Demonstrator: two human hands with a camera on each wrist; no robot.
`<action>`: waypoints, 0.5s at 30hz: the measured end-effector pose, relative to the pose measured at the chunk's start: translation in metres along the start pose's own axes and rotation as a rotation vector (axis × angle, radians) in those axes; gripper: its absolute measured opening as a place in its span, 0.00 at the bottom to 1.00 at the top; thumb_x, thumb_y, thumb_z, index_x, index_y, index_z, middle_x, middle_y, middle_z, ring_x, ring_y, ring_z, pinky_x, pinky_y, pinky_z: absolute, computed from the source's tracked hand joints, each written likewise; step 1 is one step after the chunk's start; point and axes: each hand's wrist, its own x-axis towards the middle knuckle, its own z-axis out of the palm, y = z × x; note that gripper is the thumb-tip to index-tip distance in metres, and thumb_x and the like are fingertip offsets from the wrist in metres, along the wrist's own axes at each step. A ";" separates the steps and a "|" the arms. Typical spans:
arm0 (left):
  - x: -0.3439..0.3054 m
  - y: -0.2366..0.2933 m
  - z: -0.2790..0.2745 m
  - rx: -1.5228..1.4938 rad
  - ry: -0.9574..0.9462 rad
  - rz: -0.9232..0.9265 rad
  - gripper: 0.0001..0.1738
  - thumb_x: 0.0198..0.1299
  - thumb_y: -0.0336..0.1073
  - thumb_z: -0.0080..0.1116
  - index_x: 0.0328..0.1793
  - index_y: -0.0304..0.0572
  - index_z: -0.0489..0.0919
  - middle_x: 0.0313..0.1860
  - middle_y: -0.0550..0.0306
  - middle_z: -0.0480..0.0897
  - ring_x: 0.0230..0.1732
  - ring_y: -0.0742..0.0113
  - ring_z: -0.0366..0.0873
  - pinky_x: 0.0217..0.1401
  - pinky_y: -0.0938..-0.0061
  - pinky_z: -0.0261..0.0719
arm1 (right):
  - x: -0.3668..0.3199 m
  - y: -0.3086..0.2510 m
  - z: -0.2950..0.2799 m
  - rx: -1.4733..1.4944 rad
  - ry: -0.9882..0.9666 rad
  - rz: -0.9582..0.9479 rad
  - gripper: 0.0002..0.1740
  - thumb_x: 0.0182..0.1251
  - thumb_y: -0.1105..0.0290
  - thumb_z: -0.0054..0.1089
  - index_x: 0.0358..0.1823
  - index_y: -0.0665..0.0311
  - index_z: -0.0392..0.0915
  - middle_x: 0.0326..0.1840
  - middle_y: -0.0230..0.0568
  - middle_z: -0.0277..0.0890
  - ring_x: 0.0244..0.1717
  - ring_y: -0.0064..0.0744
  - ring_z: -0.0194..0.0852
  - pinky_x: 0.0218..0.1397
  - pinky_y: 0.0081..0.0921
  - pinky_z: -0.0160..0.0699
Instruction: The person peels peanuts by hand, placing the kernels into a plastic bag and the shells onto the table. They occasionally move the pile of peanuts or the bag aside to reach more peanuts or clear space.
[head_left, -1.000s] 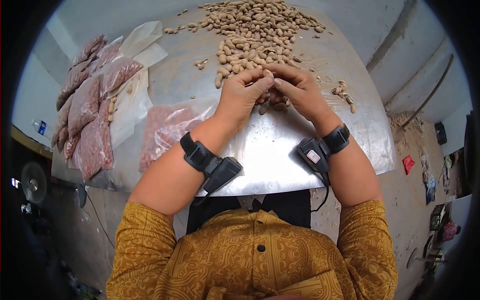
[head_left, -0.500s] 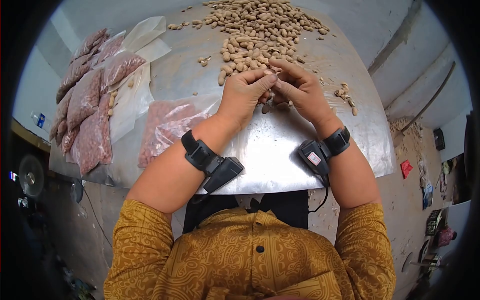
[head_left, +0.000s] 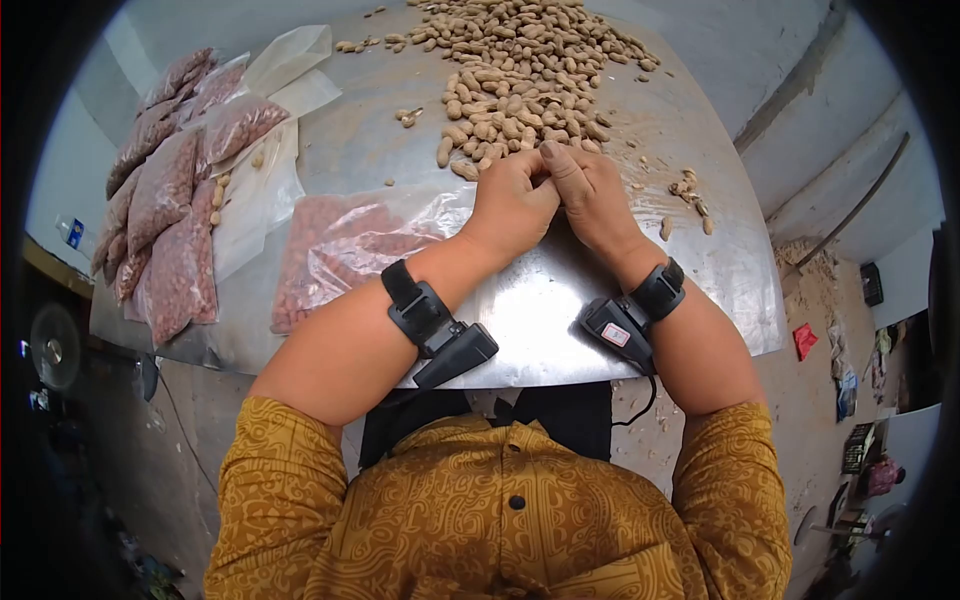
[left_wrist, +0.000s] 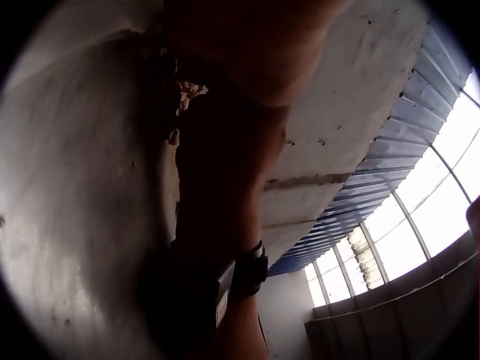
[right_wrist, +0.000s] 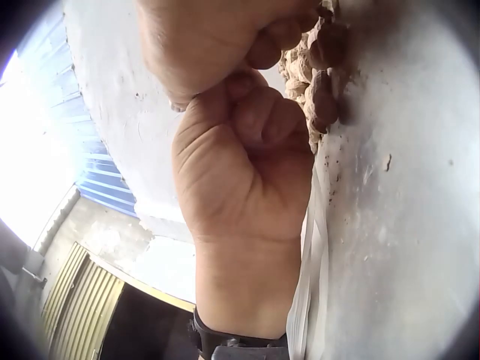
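My left hand (head_left: 515, 200) and right hand (head_left: 597, 200) meet over the metal table (head_left: 530, 350), at the near edge of a heap of unshelled peanuts (head_left: 520, 70). The left fingers curl inward, and the right thumb lies across their tips. From the right wrist, the left hand (right_wrist: 240, 165) shows folded fingers close under the right hand (right_wrist: 199, 45), with peanuts (right_wrist: 319, 97) just beyond. I cannot tell what the fingertips hold, as the hands cover it. The left wrist view is mostly dark.
A flat clear bag of reddish kernels (head_left: 340, 250) lies by my left forearm. Several full kernel bags (head_left: 165, 190) are stacked at the far left, beside empty plastic bags (head_left: 290, 60). Shell bits (head_left: 685, 185) and one loose shell (head_left: 666, 228) lie right of my right hand.
A peanut seen between the fingertips a second ago is now out of sight. The left hand has shifted right and turned, and the right wrist has moved slightly left; the loose shell beside it now shows.
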 end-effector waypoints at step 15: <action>0.006 0.006 -0.012 -0.488 -0.136 -0.267 0.11 0.64 0.37 0.50 0.35 0.37 0.77 0.25 0.62 0.76 0.20 0.80 0.65 0.22 0.86 0.62 | -0.001 -0.008 -0.012 0.319 -0.140 0.100 0.16 0.67 0.64 0.47 0.51 0.65 0.74 0.24 0.31 0.73 0.22 0.22 0.68 0.24 0.20 0.67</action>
